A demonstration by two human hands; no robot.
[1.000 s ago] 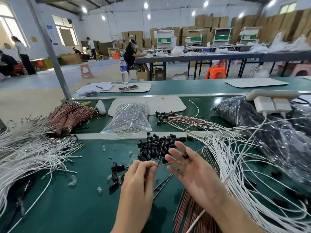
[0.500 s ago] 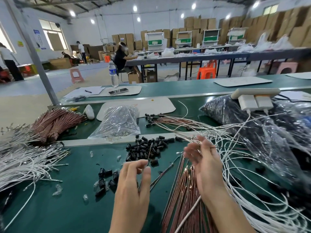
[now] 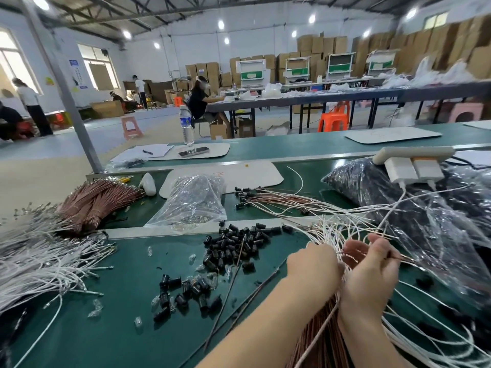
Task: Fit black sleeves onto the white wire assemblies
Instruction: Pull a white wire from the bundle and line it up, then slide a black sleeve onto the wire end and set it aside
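Note:
Both hands work in the tangle of white wires [image 3: 342, 229] at the right of the green bench [image 3: 111, 335]. My right hand [image 3: 372, 274] pinches a few thin wire ends between thumb and fingers. My left hand [image 3: 314, 266] is right beside it, its fingers curled into the same bundle and hidden behind its back. Loose black sleeves [image 3: 233, 243] lie in a pile left of the hands, with a smaller scatter of black sleeves [image 3: 186, 290] nearer me. Wires with sleeves fitted [image 3: 255, 197] lie on the middle belt.
Copper wires [image 3: 326, 341] lie under my forearms; two loose ones cross the bench. More white wires [image 3: 39, 261] and a copper bundle [image 3: 98, 197] fill the left. A clear bag [image 3: 194, 200], a large bag of black parts [image 3: 398, 200] and a power strip [image 3: 411, 163] stand behind.
My left hand let go of the thin wire and moved right to the white bundle. The right hand went forward into the wires and pinched some. The camera tilted up.

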